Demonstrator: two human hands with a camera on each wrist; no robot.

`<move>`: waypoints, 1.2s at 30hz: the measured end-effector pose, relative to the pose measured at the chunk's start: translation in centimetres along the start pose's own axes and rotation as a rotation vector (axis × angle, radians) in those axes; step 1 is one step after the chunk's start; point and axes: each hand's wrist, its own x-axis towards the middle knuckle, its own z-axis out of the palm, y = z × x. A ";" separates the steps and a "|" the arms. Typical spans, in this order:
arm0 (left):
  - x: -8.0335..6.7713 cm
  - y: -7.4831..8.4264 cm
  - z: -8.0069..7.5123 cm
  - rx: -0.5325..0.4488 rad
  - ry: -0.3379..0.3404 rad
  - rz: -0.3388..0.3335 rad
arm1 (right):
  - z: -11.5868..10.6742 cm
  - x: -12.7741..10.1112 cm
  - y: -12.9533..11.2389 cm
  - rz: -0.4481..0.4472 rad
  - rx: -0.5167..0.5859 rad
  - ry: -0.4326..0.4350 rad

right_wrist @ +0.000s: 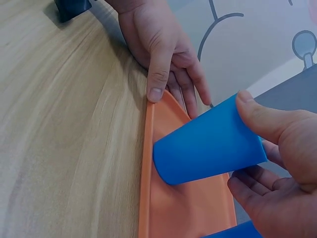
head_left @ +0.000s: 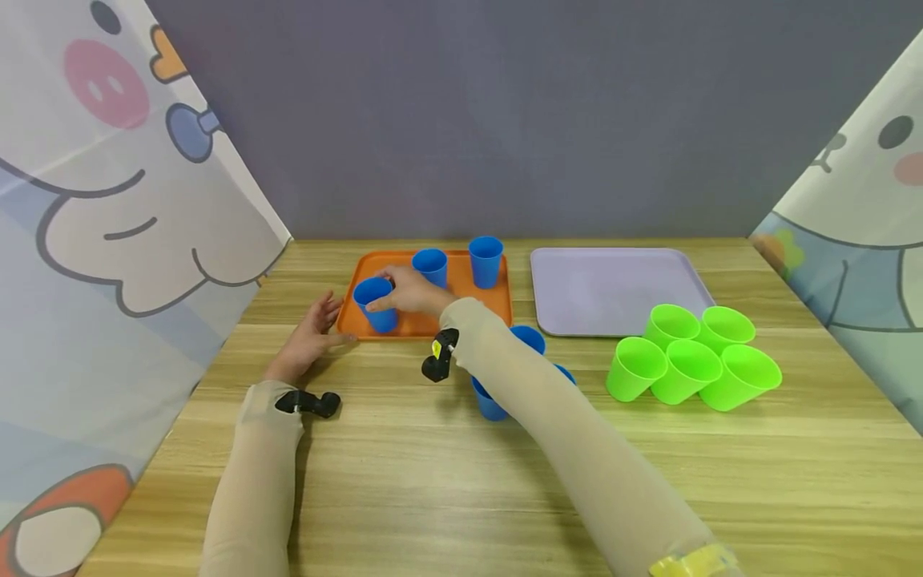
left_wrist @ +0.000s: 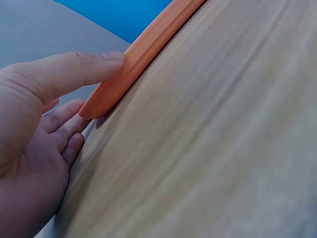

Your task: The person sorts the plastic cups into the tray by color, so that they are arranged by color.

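Held by the right hand [head_left: 411, 292] at the near left corner of the orange tray [head_left: 461, 276]: one blue cup [head_left: 376, 303], upright, mouth up, long axis near vertical, thumb and fingers curled round its upper wall close to the rim. Base touching or just clear of the tray floor; could not be told from the right wrist view, where the cup [right_wrist: 208, 146] filled the frame with thumb above and fingers below.

Counted on the tray: three blue cups, the held one plus two standing cups [head_left: 430, 267] [head_left: 485, 261] along the far edge, both mouth up. Counted on the table [head_left: 404, 465] near the tray: three more blue cups [head_left: 530, 338], largely hidden behind the right forearm, only rims and part of one wall seen, so their stance hard to make out.

Pressed against the tray's left rim: the left hand [head_left: 310, 336], fingers straight and relaxed, gripping nothing, thumb tip laid on the rim corner [left_wrist: 133, 64] in the left wrist view. That view blurred, the tray cut off to a strip of edge.

Right of the orange tray: one lilac tray [head_left: 613, 288], flat on the table. Near its right corner: five green cups [head_left: 685, 369] bunched together, touching, tipped at angles, mouths facing up and toward the near side.
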 end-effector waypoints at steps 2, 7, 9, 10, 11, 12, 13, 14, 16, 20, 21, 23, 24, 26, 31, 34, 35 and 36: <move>0.0 0.0 0.0 -0.002 -0.002 0.001 | 0.0 0.0 0.0 0.011 0.004 -0.003; 0.0 0.1 0.0 0.003 -0.003 0.006 | -0.6 -0.3 -0.1 0.027 0.016 -0.027; -0.1 0.0 0.1 0.002 -0.001 0.011 | -0.9 -0.5 -0.3 0.025 0.001 -0.026; -0.1 0.0 0.1 0.003 0.003 0.013 | -1.1 -0.6 -0.4 0.020 -0.010 -0.023; -0.1 0.1 0.2 0.002 0.002 0.015 | -1.4 -0.8 -0.5 0.014 -0.024 -0.019; -0.1 0.1 0.2 0.001 0.004 0.014 | -1.6 -0.9 -0.7 0.013 -0.036 -0.015; -0.1 0.1 0.2 -0.002 0.003 0.014 | -2.0 -1.1 -0.8 0.014 -0.046 -0.012; -0.1 0.1 0.2 -0.005 0.005 0.012 | -2.3 -1.3 -0.9 0.015 -0.052 -0.012; -0.1 0.1 0.2 -0.009 0.005 0.010 | -2.9 -1.8 -1.1 0.013 -0.058 -0.018; 0.0 0.2 0.2 -0.018 0.002 0.008 | -4.1 -3.1 -1.3 -0.012 -0.029 -0.036; 0.0 0.2 0.2 -0.018 0.003 0.007 | -4.4 -3.4 -1.3 -0.021 -0.018 -0.040; 0.0 0.2 0.2 -0.018 0.004 0.006 | -4.9 -4.1 -1.3 -0.047 0.014 -0.049; 0.1 0.2 0.2 -0.017 0.004 0.006 | -5.1 -4.5 -1.3 -0.056 0.024 -0.052; 0.1 0.2 0.2 -0.016 0.004 0.008 | -5.6 -5.3 -1.2 -0.080 0.052 -0.061; 0.0 0.3 0.2 -0.016 0.002 0.011 | -6.7 -6.9 -0.8 -0.168 0.096 -0.088; 0.0 0.4 0.2 -0.014 0.007 0.007 | -7.3 -8.0 -0.5 -0.218 0.103 -0.109; 0.0 0.3 0.2 -0.012 0.008 0.006 | -7.6 -8.3 -0.4 -0.234 0.104 -0.120; 0.0 0.3 0.2 -0.013 0.009 0.006 | -7.8 -8.7 -0.3 -0.255 0.105 -0.132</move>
